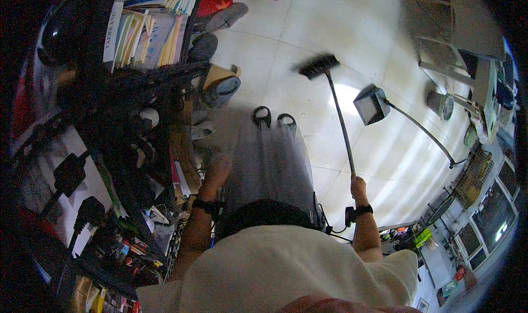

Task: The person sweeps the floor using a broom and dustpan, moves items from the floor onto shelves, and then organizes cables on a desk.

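In my right hand is the upper end of a long-handled broom. Its dark bristle head rests over the pale tiled floor ahead of me, a little blurred. To the right of it a lidless-looking long-handled dustpan stands on the floor, its curved handle reaching to the right, apart from my hand. My left hand is low at my left side, beside my dark trousers and near a cluttered shelf; it is blurred and dim, so its fingers and anything in them cannot be made out.
Several shoes line the left edge of the floor, beside a rack of books and papers. A bucket-like container stands at the right near furniture. A wire basket is farther down on the right. Small scraps lie on the tiles.
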Demonstrator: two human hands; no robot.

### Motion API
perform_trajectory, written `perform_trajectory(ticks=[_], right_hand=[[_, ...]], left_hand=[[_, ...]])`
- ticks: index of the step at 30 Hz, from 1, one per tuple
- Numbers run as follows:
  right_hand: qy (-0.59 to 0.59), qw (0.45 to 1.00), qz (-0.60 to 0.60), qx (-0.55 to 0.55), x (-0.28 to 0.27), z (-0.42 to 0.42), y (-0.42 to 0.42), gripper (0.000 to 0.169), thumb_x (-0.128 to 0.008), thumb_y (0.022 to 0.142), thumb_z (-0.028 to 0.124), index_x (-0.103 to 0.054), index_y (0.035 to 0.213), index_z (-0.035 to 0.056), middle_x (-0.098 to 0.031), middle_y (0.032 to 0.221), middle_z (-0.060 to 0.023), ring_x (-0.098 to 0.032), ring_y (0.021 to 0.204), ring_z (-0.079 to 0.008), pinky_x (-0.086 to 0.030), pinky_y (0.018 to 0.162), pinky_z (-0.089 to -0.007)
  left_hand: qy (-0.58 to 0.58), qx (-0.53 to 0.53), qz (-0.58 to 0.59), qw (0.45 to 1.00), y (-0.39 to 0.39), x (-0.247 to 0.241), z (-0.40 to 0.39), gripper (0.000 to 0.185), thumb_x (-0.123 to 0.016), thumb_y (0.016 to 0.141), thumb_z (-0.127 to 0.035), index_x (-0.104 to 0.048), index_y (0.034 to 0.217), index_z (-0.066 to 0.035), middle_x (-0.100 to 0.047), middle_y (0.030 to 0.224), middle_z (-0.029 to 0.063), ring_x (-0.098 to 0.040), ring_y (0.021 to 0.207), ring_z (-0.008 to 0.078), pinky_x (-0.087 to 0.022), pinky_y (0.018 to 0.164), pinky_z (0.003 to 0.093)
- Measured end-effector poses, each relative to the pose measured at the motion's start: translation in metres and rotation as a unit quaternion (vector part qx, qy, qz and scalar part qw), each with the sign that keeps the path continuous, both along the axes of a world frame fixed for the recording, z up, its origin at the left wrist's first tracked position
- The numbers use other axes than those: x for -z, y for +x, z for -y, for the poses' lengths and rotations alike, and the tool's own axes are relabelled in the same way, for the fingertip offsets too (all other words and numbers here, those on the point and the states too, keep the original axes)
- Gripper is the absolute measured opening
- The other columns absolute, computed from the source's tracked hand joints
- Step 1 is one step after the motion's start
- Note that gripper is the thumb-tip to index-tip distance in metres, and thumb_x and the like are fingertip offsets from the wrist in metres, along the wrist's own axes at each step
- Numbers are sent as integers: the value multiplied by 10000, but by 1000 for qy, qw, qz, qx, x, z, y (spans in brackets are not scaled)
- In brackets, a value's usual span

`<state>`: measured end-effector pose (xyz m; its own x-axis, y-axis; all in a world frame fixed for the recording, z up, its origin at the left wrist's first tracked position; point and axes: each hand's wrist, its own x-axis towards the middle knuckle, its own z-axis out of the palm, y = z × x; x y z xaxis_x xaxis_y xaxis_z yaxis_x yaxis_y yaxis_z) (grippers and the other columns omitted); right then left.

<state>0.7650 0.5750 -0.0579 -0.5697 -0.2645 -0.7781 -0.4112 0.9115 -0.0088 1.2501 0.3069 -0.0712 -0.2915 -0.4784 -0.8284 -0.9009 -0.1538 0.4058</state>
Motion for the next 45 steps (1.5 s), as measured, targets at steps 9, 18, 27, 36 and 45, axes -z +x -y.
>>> perform_trajectory(ticks=[9, 18, 27, 36, 45], right_hand=[[-137, 957, -65, -248, 36, 350, -8, 453, -387, 830, 422, -585, 718, 30, -589, 759, -192, -571, 756, -364, -457, 663, -446], [-84, 976, 116, -166, 125, 400, -37, 562, -364, 836, 487, -563, 637, 1, -556, 562, -149, -559, 540, -269, -436, 512, -407], [-35, 993, 116, 2, 153, 153, 3, 282, -493, 800, 230, -555, 633, 12, -556, 559, -131, -558, 528, -225, -426, 466, -368], [-40, 999, 15, 27, -8, -46, 10, 481, -439, 820, 480, -494, 607, 53, -389, 442, -50, -418, 394, -194, -361, 367, -338], [-40, 995, 86, -8, 110, 226, 23, 570, -348, 854, 478, -522, 658, -28, -547, 576, -171, -555, 507, -292, -439, 450, -385]], left_hand=[[92, -60, -17, 994, -1, -33, 43, 374, -400, 882, -226, -401, 1197, -23, -425, 1209, 168, -451, 1072, 294, -425, 819, 369], [32, 14, 11, 999, 28, -4, 17, 367, -431, 859, -197, -408, 1191, -42, -462, 1188, 137, -482, 998, 278, -434, 772, 390], [-28, -12, -65, 997, 32, 3, 21, 318, -488, 822, -211, -507, 1091, -43, -524, 1109, 124, -573, 809, 306, -454, 722, 424], [59, -75, -128, 987, 53, 50, -1, 344, -480, 843, -179, -431, 1163, -62, -468, 1141, 95, -483, 998, 246, -406, 825, 327], [107, -155, -139, 972, -9, 0, 47, 357, -462, 861, -235, -428, 1177, -72, -465, 1133, 174, -485, 1001, 308, -409, 840, 395]])
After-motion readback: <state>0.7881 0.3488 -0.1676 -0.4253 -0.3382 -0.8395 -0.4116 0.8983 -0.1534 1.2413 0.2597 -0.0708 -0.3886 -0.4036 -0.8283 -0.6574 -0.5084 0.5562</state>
